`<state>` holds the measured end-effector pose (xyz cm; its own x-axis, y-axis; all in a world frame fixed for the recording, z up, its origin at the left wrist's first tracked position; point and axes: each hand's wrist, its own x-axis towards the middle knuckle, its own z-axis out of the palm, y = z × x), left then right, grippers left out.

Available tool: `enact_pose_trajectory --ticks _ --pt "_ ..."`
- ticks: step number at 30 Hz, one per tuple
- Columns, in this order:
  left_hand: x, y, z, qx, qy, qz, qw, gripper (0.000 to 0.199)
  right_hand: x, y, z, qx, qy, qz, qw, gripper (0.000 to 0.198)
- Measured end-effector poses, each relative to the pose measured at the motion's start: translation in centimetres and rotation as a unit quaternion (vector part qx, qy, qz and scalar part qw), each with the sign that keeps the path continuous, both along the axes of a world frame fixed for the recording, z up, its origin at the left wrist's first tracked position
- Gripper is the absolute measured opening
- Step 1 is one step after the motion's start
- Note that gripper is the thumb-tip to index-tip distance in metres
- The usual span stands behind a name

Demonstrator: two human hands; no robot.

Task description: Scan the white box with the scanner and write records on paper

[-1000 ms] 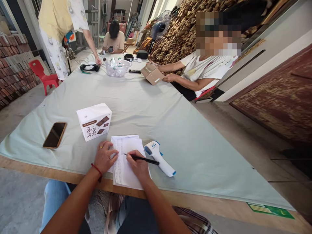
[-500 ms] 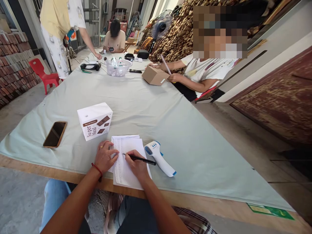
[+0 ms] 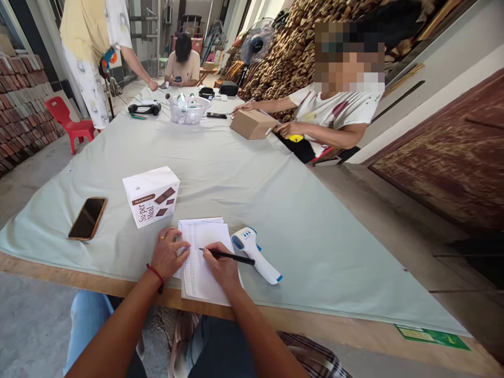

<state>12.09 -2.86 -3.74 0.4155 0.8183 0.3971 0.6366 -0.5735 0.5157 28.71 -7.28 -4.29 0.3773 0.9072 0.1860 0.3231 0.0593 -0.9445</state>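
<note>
Sheets of white paper [image 3: 214, 278] lie in front of me at the table's near edge, with a column of small handwriting down the left side. My left hand [image 3: 170, 254] rests open on their left edge, fingers spread, a red cord at the wrist. In my right hand [image 3: 222, 268] is a black pen [image 3: 236, 257], its tip at the paper just right of the writing. A white and blue infrared thermometer [image 3: 258, 254] lies close by on the right. Beyond my left hand stands a white Su-per Meal box [image 3: 153, 198].
A phone [image 3: 87, 218] lies at the left. Farther off are a clear plastic basket [image 3: 188, 114] with bottles and a cardboard box [image 3: 252, 125]. A person [image 3: 334, 113] sits at the right with a yellow tape measure [image 3: 296, 138]. Two other people are at the far end.
The person at the right has lowered the thin strip held upright before, and a yellow tape measure now shows in their hand. My hands and the pen have hardly moved.
</note>
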Motion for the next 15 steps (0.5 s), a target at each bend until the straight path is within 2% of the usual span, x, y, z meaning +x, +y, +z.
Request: enact_pose_trajectory --ticks 15 --pt "0.02 0.00 0.00 -0.011 -0.006 0.000 1.000 0.013 0.05 0.06 -0.34 -0.003 -0.010 0.006 1.000 0.020"
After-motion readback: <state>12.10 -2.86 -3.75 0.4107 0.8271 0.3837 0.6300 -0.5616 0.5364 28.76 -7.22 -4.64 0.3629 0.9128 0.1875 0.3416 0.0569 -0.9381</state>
